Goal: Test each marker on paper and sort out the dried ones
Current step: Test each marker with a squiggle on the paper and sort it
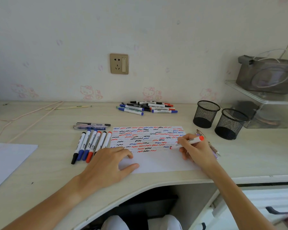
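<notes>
A white sheet of paper lies on the desk, its upper part filled with red, blue and black squiggles. My right hand grips a red marker, whose tip touches the paper at the right end of the lowest squiggle rows. My left hand lies flat, fingers spread, on the paper's lower left corner. A row of several capped markers sits just left of the paper. Another pile of markers rests near the wall.
Two black mesh pen cups stand at the right. Two pens lie above the marker row, and more pens lie behind my right hand. A second sheet is at the left edge. A clear shelf holds a grey bag.
</notes>
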